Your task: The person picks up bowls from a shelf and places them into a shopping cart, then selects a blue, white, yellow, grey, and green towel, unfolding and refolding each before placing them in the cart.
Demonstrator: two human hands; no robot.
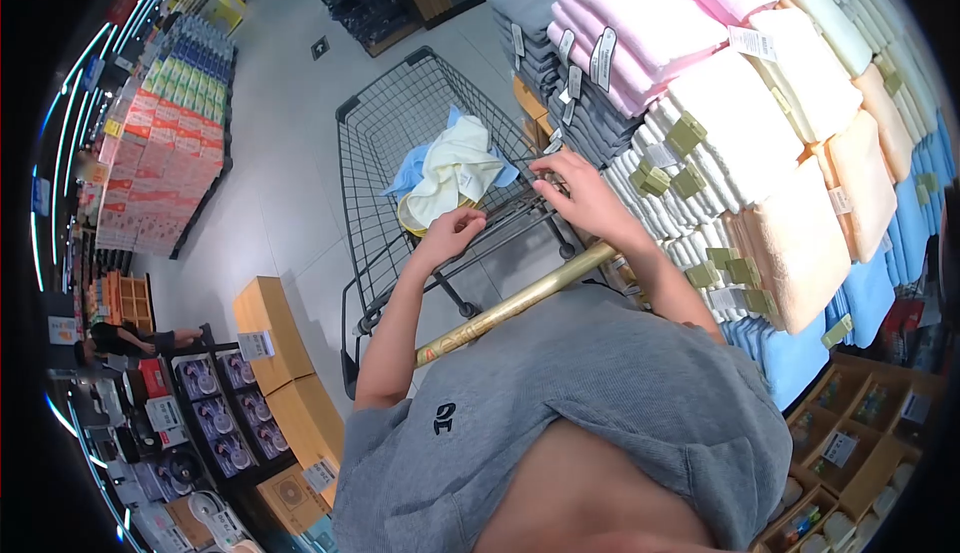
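A dark wire shopping cart [375, 243] stands in front of me, its gold-coloured handle bar [520, 303] close to my waist. Inside lie a crumpled cream towel [455, 158] and a light blue towel [408, 173], partly under the cream one. My left hand [448, 236] is over the near end of the basket, just beside the cream towel; its fingers are curled together and nothing shows in them. Above the cart's right side, my right hand [583, 193] has thumb and fingers apart, holding nothing. Stacked white towels [725, 118] are right beside it.
Folded pink towels [640, 13], grey towels [605, 118], peach towels [800, 253] and blue towels [860, 298] are piled on the right. Cardboard boxes [275, 328] stand at left. Farther off are a red-and-white carton stack [160, 173] and a person [130, 340].
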